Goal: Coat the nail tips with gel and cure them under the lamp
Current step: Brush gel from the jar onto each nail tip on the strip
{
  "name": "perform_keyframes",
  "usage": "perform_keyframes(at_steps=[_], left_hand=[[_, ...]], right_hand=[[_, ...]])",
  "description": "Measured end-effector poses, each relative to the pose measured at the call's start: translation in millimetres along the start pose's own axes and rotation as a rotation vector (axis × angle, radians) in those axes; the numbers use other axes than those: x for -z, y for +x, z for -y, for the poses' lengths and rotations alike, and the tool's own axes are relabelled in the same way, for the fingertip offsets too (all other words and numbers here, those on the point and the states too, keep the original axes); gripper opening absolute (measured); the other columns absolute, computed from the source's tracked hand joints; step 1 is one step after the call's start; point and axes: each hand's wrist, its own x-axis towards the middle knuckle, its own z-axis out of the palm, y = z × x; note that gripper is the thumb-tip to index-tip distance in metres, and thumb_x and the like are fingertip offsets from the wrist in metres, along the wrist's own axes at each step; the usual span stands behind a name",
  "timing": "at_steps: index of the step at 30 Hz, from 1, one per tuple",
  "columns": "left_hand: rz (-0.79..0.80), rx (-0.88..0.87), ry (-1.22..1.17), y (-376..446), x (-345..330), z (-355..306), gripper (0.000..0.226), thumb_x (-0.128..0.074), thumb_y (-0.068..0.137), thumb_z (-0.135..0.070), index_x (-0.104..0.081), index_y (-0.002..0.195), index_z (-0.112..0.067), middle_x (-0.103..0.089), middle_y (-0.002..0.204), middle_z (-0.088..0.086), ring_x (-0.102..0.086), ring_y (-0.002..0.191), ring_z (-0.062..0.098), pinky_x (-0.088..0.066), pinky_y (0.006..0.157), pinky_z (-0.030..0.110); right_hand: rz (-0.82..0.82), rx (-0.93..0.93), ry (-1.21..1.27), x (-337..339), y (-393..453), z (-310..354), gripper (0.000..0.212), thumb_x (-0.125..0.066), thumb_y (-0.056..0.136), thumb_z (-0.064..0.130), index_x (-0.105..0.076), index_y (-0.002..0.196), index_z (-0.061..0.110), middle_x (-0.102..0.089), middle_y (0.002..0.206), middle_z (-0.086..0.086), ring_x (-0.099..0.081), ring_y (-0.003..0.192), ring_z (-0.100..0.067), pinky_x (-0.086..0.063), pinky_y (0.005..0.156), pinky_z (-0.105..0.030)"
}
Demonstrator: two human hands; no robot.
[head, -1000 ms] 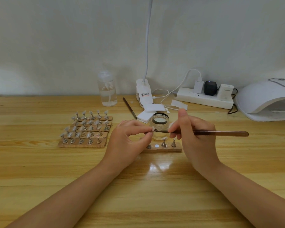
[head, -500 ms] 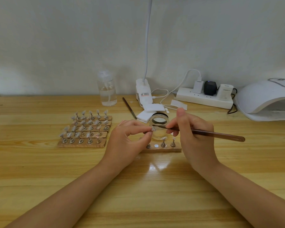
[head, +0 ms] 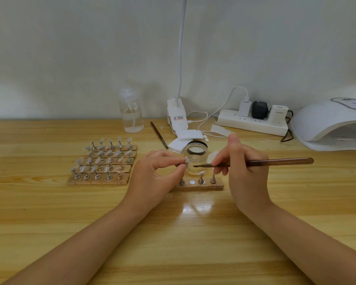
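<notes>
Pinching a tiny clear nail tip point(head: 185, 161) between left hand point(head: 156, 177) thumb and forefinger, right hand point(head: 245, 173) curled round the brush point(head: 255, 163), bristles just short of the tip, in front of the open gel jar point(head: 195, 159); stand point(head: 199, 185) below, curing lamp point(head: 329, 124) far right. Risk: too light a pinch, tip slipping or gel smearing onto fingers
</notes>
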Motion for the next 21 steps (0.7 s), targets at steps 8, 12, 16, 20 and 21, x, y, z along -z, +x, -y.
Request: perform_keyframes(at_steps=[8, 12, 16, 20, 21], left_hand=[[0.012, -0.055, 0.035, 0.8, -1.3, 3.2, 0.025, -0.071, 0.075, -0.007, -0.069, 0.085, -0.029, -0.065, 0.080, -0.015, -0.060, 0.086, 0.008, -0.046, 0.085, 0.030], [0.000, -0.087, 0.047, 1.4, -2.0, 4.9, 0.025, -0.071, 0.074, -0.007, -0.068, 0.089, -0.028, -0.065, 0.079, -0.017, -0.061, 0.084, 0.008, -0.047, 0.084, 0.032], [-0.007, -0.103, 0.054, 2.1, -2.1, 5.6, 0.025, -0.072, 0.074, -0.008, -0.067, 0.089, -0.028, -0.064, 0.078, -0.020, -0.059, 0.083, 0.003, -0.046, 0.083, 0.029], [-0.018, -0.087, 0.044, 2.0, -2.2, 5.5, 0.025, -0.072, 0.074, -0.007, -0.068, 0.089, -0.027, -0.064, 0.077, -0.019, -0.060, 0.082, 0.004, -0.046, 0.084, 0.031], [-0.019, -0.091, 0.045, 1.7, -2.0, 4.9, 0.025, -0.072, 0.074, -0.007, -0.068, 0.089, -0.027, -0.064, 0.077, -0.019, -0.061, 0.083, 0.005, -0.046, 0.084, 0.032]], right_hand=[[0.022, -0.006, 0.039, -2.0, -0.1, -2.1, 0.041, -0.043, 0.089, 0.030, -0.063, 0.058, 0.012, -0.063, 0.054, -0.004, -0.056, 0.049, -0.004, -0.044, 0.053, -0.013], [0.042, -0.019, 0.043, -3.4, -0.1, -3.3, 0.039, -0.044, 0.088, 0.031, -0.064, 0.060, 0.013, -0.063, 0.053, -0.001, -0.057, 0.051, -0.004, -0.044, 0.054, -0.013], [0.050, -0.028, 0.034, -3.7, -0.7, -2.5, 0.040, -0.044, 0.087, 0.032, -0.065, 0.060, 0.012, -0.062, 0.052, 0.003, -0.057, 0.050, -0.003, -0.045, 0.054, -0.013], [0.041, -0.035, 0.046, -1.8, -2.5, -1.8, 0.045, -0.045, 0.089, 0.036, -0.064, 0.054, 0.012, -0.061, 0.049, -0.001, -0.055, 0.046, -0.004, -0.044, 0.052, -0.015], [0.038, -0.041, 0.053, -1.4, -2.7, -1.8, 0.046, -0.045, 0.089, 0.035, -0.063, 0.053, 0.013, -0.060, 0.048, -0.003, -0.055, 0.044, -0.006, -0.044, 0.051, -0.016]])
